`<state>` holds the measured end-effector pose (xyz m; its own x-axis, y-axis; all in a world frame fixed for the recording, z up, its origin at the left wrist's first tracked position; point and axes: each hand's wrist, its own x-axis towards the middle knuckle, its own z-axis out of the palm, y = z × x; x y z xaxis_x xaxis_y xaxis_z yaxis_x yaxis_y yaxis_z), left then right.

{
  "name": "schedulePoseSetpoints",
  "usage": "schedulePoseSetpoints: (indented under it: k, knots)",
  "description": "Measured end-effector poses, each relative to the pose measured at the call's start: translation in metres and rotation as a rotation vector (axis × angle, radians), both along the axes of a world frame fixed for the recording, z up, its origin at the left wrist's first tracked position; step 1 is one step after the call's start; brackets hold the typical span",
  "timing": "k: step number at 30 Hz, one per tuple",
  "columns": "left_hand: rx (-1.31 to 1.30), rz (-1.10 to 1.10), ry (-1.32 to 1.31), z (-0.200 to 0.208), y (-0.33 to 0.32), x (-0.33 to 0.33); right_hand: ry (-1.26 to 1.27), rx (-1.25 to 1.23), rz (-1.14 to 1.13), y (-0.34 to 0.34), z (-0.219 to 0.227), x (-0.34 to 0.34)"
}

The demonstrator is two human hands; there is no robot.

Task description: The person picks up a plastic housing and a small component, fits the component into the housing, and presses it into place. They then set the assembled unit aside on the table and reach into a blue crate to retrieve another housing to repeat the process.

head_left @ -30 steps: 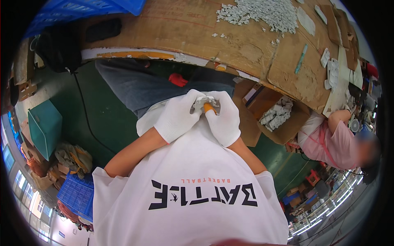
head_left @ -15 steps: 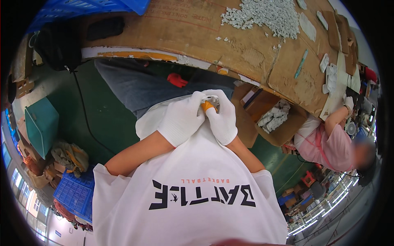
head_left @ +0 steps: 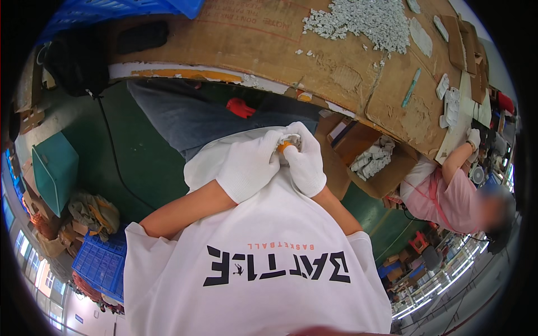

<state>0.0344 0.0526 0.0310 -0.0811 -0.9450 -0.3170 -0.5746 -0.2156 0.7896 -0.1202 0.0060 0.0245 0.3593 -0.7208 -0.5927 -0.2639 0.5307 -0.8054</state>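
In front of my waist, both hands meet in white knit gloves. My left hand (head_left: 253,165) is closed, its fingertips against a small whitish part (head_left: 291,138). From the other side my right hand (head_left: 305,159) grips the same part, with the thumb pressing toward it. An orange patch (head_left: 284,146) shows at the right thumb's tip; whether it is a cover or a separate piece is unclear. The gloved fingers hide most of the part, so its exact kind cannot be made out.
A cardboard-covered table (head_left: 235,47) stands ahead, bearing a heap of small whitish pieces (head_left: 364,25) and a teal pen-like stick (head_left: 411,88). An open carton (head_left: 386,182) with whitish parts stands right of my hands. Another person (head_left: 443,190) sits at the right. A blue crate (head_left: 101,266) stands left.
The whitish part has turned a little between my fingers, and the orange patch shows less. Both hands stay nearly in place.
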Motion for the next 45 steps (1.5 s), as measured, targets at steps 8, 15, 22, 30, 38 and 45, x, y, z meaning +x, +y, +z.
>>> schedulePoseSetpoints:
  k: [8,15,22,30,38,45]
  knots:
    - [0.021,0.077,0.044,0.008,-0.010,0.000,0.275,-0.663,0.065,-0.001,0.009,0.000]
    - [0.060,0.179,0.165,0.024,-0.014,-0.002,0.442,-1.168,0.416,-0.003,0.022,-0.019]
    - [0.026,0.217,0.196,0.033,-0.011,-0.012,0.472,-1.099,0.507,-0.003,0.037,-0.023]
    - [0.044,0.233,0.228,0.038,-0.016,-0.017,0.341,-1.206,0.335,-0.001,0.024,-0.025]
    - [-0.038,0.196,0.248,0.041,-0.037,-0.025,0.456,-1.105,0.334,-0.007,0.034,-0.031]
    - [-0.164,0.204,0.248,0.048,-0.056,-0.030,0.493,-1.311,0.179,-0.014,0.034,-0.036]
